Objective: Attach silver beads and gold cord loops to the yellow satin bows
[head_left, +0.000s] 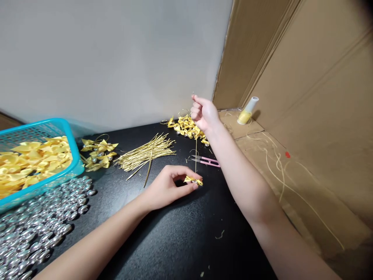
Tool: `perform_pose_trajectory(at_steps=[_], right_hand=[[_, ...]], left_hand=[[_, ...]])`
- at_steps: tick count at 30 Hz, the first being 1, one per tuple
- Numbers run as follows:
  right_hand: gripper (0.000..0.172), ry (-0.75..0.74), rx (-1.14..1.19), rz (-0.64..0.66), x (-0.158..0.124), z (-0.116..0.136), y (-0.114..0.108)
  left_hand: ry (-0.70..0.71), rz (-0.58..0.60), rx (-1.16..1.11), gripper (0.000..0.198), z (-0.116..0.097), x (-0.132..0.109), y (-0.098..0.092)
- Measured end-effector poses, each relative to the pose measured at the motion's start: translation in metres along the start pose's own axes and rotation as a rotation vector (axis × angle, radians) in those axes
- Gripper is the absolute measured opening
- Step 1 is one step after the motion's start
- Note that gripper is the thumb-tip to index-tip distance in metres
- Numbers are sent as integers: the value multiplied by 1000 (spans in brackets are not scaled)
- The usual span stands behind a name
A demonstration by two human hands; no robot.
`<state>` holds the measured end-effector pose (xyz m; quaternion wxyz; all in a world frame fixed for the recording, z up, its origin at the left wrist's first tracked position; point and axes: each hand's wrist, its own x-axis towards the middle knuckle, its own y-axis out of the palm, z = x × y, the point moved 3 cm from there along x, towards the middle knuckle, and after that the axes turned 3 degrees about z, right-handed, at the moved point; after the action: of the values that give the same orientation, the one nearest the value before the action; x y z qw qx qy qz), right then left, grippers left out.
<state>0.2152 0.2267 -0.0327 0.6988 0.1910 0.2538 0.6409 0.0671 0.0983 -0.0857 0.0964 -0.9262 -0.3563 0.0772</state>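
Observation:
My left hand point(169, 186) pinches a small yellow ribbon bow point(193, 180) between thumb and fingers, low over the black table. A taut yellow thread point(196, 155) rises from the bow towards my right hand point(205, 112). That hand is raised and closed, thumb against the curled fingers; a tiny bright tip shows above the pinch, too small to name. Pink-handled thread snips point(205, 160) lie behind the bow, partly under my right forearm. Left of them is a bundle of gold twist ties point(147, 151).
A blue basket point(76, 155) holds yellow bows, with many silver beads point(43, 225) in front. Bows with beads lie in two piles, one near the basket point(100, 151), one at the back point(186, 126). A thread cone point(247, 111) stands on cardboard point(314, 186) at right, among loose threads.

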Motion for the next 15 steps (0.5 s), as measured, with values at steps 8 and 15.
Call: perform_pose_trajectory(at_steps=[8, 15], right_hand=[[27, 95, -46, 55, -13, -10, 11], [16, 35, -133, 152, -33, -1, 27]], left_hand=[[-137, -43, -234, 18, 15, -12, 9], [-114, -299, -538, 33, 27, -46, 8]])
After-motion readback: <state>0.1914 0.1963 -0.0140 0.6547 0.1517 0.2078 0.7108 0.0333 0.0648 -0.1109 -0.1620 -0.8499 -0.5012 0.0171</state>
